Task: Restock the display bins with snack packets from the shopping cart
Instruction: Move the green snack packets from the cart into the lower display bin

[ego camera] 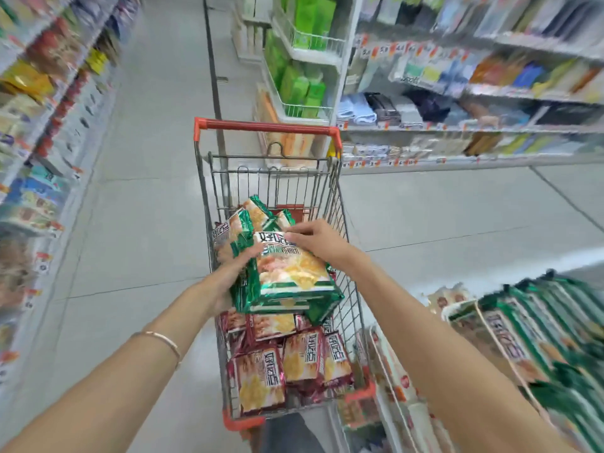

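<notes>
A wire shopping cart (333, 204) with red corners stands in the aisle before me. It holds green snack packets at its far end and dark red snack packets (277, 364) at its near end. Above the cart I hold a stack of green packets (287, 279). My left hand (228, 276) grips the stack's left side from below. My right hand (313, 240) pinches the top packet at its far edge. A display bin (464, 308) at the lower right holds rows of the same green packets (536, 322).
Stocked shelves line the aisle on the left (42, 132) and on the right (474, 103). An end rack with green boxes (304, 76) stands beyond the cart. Grey tiled floor (147, 191) runs ahead on the left of the cart.
</notes>
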